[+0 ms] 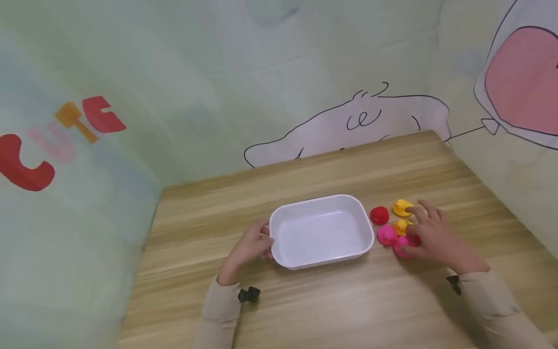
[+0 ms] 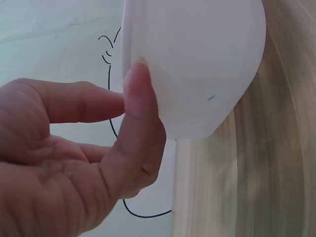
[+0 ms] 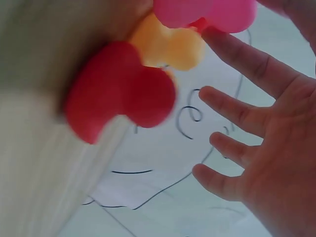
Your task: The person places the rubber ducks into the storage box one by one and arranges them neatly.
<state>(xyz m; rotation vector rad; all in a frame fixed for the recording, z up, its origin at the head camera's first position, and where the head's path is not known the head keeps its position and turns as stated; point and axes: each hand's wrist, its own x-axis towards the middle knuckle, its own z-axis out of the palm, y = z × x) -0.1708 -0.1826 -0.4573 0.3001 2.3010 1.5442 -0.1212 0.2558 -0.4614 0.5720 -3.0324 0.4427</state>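
A white rectangular plastic basin [image 1: 322,240] stands on the wooden table. My left hand [image 1: 253,246] pinches its left rim between thumb and fingers; the left wrist view shows the basin's outer wall [image 2: 202,64] beside the fingertips. To the right of the basin, my right hand [image 1: 436,242] reaches over several toy ducks with its fingers spread. Around it are a yellow duck [image 1: 401,207], a second yellow duck [image 1: 401,226], a pink duck [image 1: 386,235] and another pink duck [image 1: 402,248] by the thumb. A red duck [image 3: 118,91] looms close in the right wrist view, partly hidden by the hand in the head view.
Another red duck [image 1: 379,215] sits beside the basin's right rim. The wooden table [image 1: 209,208] meets a cloth backdrop [image 1: 209,97] with cartoon drawings at its back, left and right edges.
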